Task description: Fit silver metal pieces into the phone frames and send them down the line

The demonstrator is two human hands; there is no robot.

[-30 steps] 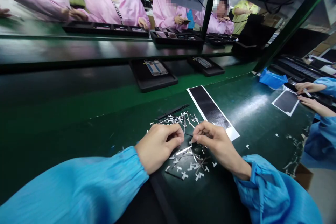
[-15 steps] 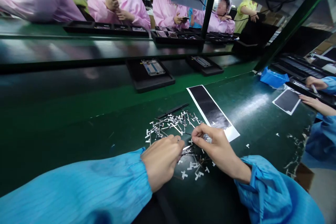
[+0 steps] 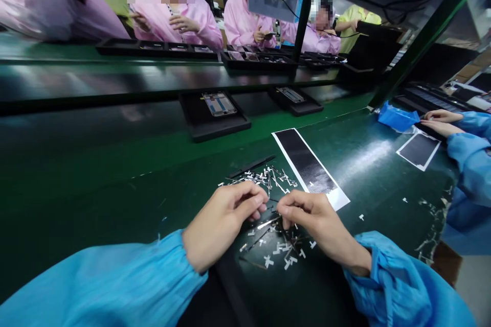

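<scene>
My left hand (image 3: pixel 226 214) is closed in a pinch above the pile, its fingertips close to those of my right hand; what it holds, if anything, is hidden. My right hand (image 3: pixel 316 219) pinches a thin dark strip (image 3: pixel 273 200), which spans the small gap toward my left fingertips. Beneath and behind both hands lie many narrow strips with white tabs, in a far heap (image 3: pixel 268 176) and a near heap (image 3: pixel 284 250). A dark, slim tool-like stick (image 3: pixel 251 166) rests behind the far heap.
A white-edged black sheet (image 3: pixel 303 156) lies behind my right hand. Black trays with phone frames stand at the back, one left (image 3: pixel 215 117) and one right (image 3: pixel 295 99). A co-worker's hands (image 3: pixel 441 120) are at right, by a blue bag (image 3: pixel 398 115) and another sheet (image 3: pixel 419 150).
My left hand has turned and drawn back leftward from the near heap, its thumb and fingers now showing. My right hand stays almost in place. The co-worker's hands at right have moved back.
</scene>
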